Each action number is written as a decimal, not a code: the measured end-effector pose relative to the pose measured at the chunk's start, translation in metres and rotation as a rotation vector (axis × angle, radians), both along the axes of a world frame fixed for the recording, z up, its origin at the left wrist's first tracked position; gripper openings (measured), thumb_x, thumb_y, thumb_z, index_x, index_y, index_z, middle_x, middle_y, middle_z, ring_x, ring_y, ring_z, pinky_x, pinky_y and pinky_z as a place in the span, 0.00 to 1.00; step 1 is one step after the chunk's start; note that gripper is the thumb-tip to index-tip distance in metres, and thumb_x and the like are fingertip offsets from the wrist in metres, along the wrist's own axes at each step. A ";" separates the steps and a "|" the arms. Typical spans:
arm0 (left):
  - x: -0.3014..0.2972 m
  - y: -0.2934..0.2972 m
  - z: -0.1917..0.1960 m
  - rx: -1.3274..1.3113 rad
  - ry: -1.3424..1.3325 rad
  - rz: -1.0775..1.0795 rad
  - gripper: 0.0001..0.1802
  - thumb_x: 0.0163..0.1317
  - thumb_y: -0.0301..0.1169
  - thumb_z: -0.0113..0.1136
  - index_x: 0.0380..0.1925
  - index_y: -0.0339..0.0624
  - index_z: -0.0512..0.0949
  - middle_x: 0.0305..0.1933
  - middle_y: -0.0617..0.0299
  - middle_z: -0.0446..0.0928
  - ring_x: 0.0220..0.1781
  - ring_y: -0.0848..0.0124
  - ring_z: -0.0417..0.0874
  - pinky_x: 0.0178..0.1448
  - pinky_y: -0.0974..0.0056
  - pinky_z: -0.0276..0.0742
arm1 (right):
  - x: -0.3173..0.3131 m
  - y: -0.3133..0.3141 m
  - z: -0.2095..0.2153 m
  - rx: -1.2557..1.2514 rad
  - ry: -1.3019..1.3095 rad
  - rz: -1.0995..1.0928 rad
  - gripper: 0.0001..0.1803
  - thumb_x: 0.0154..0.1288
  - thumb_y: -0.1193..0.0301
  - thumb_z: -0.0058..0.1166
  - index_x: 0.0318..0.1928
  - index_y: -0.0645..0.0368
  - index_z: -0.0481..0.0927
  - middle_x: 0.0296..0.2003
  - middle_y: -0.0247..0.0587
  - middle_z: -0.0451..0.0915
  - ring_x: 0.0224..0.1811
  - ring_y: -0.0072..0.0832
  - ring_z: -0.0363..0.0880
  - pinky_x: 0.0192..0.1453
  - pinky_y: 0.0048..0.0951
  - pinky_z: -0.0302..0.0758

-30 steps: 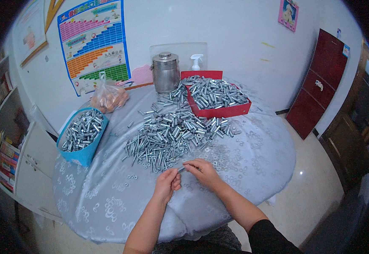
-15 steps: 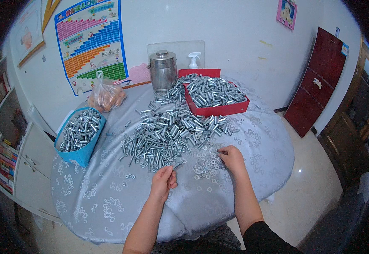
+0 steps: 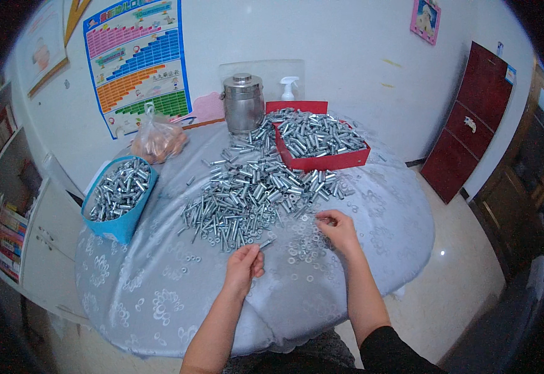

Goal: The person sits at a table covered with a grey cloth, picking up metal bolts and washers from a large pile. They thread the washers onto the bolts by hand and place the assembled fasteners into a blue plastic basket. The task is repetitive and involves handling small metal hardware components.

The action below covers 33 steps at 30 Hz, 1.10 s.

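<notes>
Metal bolt (image 3: 267, 244), one — above the desk (image 3: 141, 327), inward of its near edge, pinched in the left hand (image 3: 241, 266); probably light, rigid, slippery; best held by the shank. Right hand (image 3: 338, 230): fingers bunched over loose washers (image 3: 292, 252) — from where I stand, grip unclear. Wall poster (image 3: 141, 65): printed characters; bolt: no legible marking.

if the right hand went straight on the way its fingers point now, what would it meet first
Probably the right side of the heap of silvery cylindrical metal pieces, up and left of the right hand. Depth is unclear, so it might brush loose flat ring-shaped metal washers first.
</notes>
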<state>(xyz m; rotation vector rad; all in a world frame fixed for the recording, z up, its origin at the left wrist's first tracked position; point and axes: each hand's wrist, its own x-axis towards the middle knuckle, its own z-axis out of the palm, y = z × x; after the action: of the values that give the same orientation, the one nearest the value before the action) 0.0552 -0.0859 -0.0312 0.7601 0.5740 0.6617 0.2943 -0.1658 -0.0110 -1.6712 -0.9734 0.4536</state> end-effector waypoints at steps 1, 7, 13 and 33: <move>0.000 0.000 0.000 -0.004 0.003 -0.003 0.08 0.60 0.34 0.51 0.29 0.42 0.69 0.22 0.67 0.67 0.18 0.79 0.62 0.18 0.74 0.57 | -0.006 0.001 0.001 0.016 0.017 0.091 0.13 0.47 0.71 0.60 0.36 0.58 0.80 0.29 0.34 0.76 0.30 0.22 0.72 0.36 0.22 0.70; -0.001 -0.001 0.001 -0.009 -0.013 -0.023 0.08 0.60 0.34 0.51 0.29 0.41 0.69 0.22 0.66 0.66 0.17 0.79 0.60 0.18 0.74 0.57 | -0.050 0.011 0.008 0.118 0.019 0.446 0.11 0.49 0.75 0.57 0.37 0.58 0.79 0.32 0.33 0.75 0.33 0.19 0.72 0.37 0.20 0.68; 0.000 -0.003 0.002 -0.008 -0.008 -0.015 0.08 0.61 0.33 0.50 0.31 0.38 0.71 0.20 0.66 0.66 0.16 0.80 0.60 0.17 0.74 0.58 | -0.061 0.012 0.011 0.120 0.011 0.504 0.10 0.50 0.75 0.58 0.36 0.60 0.79 0.35 0.33 0.75 0.34 0.19 0.72 0.39 0.19 0.68; 0.001 -0.003 0.004 0.077 -0.005 0.143 0.09 0.61 0.33 0.49 0.26 0.39 0.69 0.18 0.68 0.62 0.16 0.80 0.59 0.17 0.73 0.57 | -0.073 0.013 -0.001 -0.096 0.178 0.454 0.15 0.65 0.67 0.42 0.43 0.64 0.75 0.29 0.34 0.76 0.28 0.17 0.71 0.33 0.18 0.68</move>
<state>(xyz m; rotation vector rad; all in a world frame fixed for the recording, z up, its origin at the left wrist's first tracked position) 0.0563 -0.0885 -0.0277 0.7941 0.6045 0.8216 0.2217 -0.1526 -0.0118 -1.4578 -1.2132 0.9467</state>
